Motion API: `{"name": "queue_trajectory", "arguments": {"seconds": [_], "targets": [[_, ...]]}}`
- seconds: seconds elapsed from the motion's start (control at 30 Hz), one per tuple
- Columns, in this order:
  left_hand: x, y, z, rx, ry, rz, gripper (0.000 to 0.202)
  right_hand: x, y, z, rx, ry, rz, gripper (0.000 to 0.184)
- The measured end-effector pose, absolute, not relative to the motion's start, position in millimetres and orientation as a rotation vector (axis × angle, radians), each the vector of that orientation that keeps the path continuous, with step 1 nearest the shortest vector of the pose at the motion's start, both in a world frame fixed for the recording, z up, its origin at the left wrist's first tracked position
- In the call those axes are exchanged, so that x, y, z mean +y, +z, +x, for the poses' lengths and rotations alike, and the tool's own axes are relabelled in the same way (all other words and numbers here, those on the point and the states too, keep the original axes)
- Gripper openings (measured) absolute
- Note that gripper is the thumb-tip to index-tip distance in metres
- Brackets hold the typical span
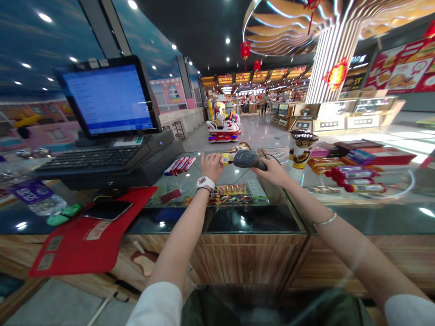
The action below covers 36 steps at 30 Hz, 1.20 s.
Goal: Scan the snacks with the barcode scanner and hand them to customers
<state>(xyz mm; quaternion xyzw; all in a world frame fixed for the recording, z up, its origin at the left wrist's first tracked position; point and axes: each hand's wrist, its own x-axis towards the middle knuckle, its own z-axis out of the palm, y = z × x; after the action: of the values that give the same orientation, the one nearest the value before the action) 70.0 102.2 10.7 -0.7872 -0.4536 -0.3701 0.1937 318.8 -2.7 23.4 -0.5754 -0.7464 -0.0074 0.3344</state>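
Note:
My right hand (272, 172) is wrapped round the handle of a dark grey barcode scanner (245, 159), its head pointing left above the glass counter. My left hand (211, 166) grips the near end of a yellow and brown snack cup (227, 159) that lies on its side, a white label showing on it. The scanner head is close to the cup and hides part of it. Whether the two touch, I cannot tell. Red and blue wrapped snack bars (180, 165) lie on the glass left of my left hand.
A monitor (108, 99) and black keyboard (88, 158) stand at the left. A phone (108, 209) lies on a red mat (84, 253), beside a water bottle (37, 199). Upright snack cups (302, 151) and snack tubes (360, 175) are at the right.

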Motion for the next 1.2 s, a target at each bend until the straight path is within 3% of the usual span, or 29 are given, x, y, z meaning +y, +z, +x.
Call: {"name": "queue_trajectory", "arguments": {"seconds": [0.93,1.07,1.2], "targets": [[87,24,79,-1.233,-1.195,-2.220,0.033,23,-24,307,-2.308,0.319,-1.224,0.045],[79,27,86,-1.220,-1.235,-2.239,0.033,26,-22,306,-2.169,0.394,-1.214,0.057],[68,33,96,-1.208,-1.309,-2.254,0.033,36,-17,313,-1.678,0.564,-1.335,0.063]]}}
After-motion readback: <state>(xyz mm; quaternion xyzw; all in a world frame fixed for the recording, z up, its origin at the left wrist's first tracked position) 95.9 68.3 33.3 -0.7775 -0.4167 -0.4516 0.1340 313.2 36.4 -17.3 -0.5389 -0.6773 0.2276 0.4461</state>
